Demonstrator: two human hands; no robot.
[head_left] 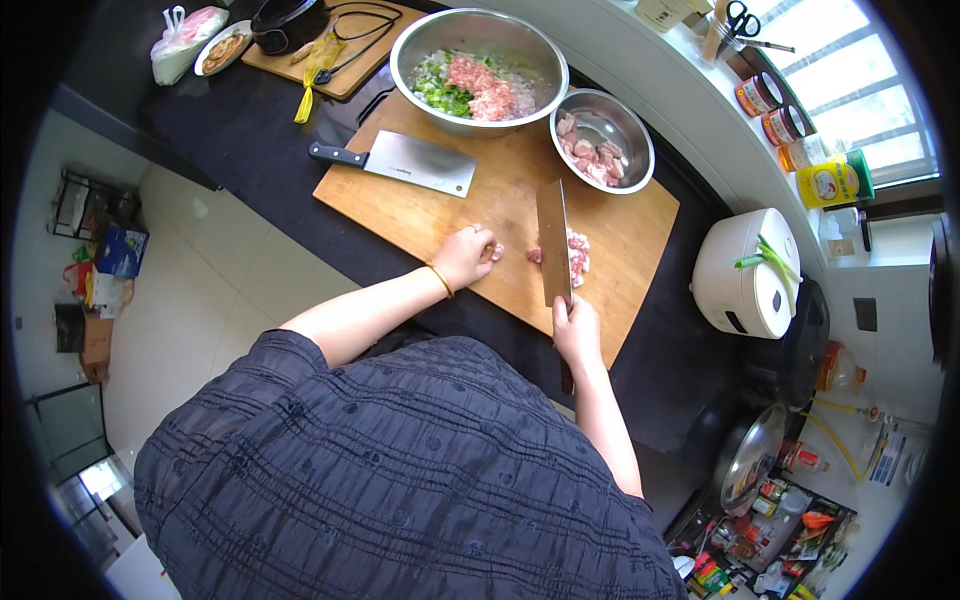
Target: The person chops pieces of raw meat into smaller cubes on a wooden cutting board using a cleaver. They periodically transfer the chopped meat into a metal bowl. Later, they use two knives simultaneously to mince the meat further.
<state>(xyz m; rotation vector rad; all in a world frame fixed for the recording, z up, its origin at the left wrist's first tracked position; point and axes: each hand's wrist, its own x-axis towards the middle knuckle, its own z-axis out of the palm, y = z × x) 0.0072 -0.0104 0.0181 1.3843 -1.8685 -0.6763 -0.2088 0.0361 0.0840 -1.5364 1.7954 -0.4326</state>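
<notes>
My right hand is wrapped round the handle of a cleaver, its blade upright over the wooden cutting board. Small bits of chopped raw meat lie against the blade. To the left, my left hand rests on the board with curled fingers, gripping a small piece of meat at the fingertips. A second cleaver with a black handle lies flat towards the board's far left. At the far right of the board is a steel bowl with chunks of raw meat.
A large steel bowl at the back holds minced meat and chopped greens. Right of the board stands a white rice cooker with a green onion on its lid. Jars and scissors line the windowsill. Another board carries a black cable.
</notes>
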